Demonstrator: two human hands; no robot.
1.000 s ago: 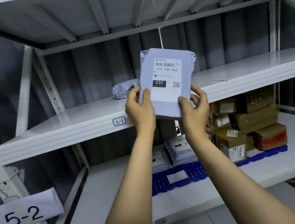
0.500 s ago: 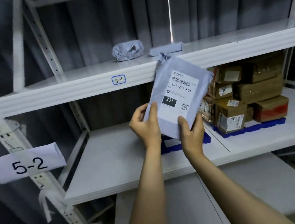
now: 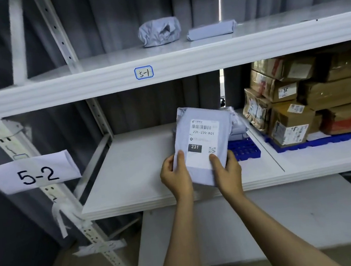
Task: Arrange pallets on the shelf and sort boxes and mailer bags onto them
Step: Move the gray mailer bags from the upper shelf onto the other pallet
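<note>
Lower shelf (image 3: pixel 269 220): white, nearest, beneath the forearms.
Left hand (image 3: pixel 174 177): grips the bag's lower left edge, thumb on its front.
Right hand (image 3: pixel 228 171): grips the bag's lower right corner, thumb on the label's lower right corner.
Bag (image 3: pixel 204 142): lilac mailer, held upright and slightly tilted over the front of the middle shelf, label towards the camera, reading 231-239-K01 and 231.
5-2 tag (image 3: pixel 33 172): paper on the left upright.
Middle shelf (image 3: pixel 130 171): white, carries both pallets.
Left pallet (image 3: pixel 244 151): blue, just behind the bag, holding stacked mailers (image 3: pixel 238 125).
Right pallet (image 3: pixel 317 141): blue, loaded with stacked brown boxes (image 3: pixel 320 97).
Top shelf (image 3: pixel 247 44): 5-1 sticker (image 3: pixel 144 72) on its front edge.
Far mailers: one crumpled (image 3: pixel 159 32), one flat (image 3: pixel 211 30), side by side on the top shelf.
Curtain (image 3: pixel 112 19): grey, behind everything.
</note>
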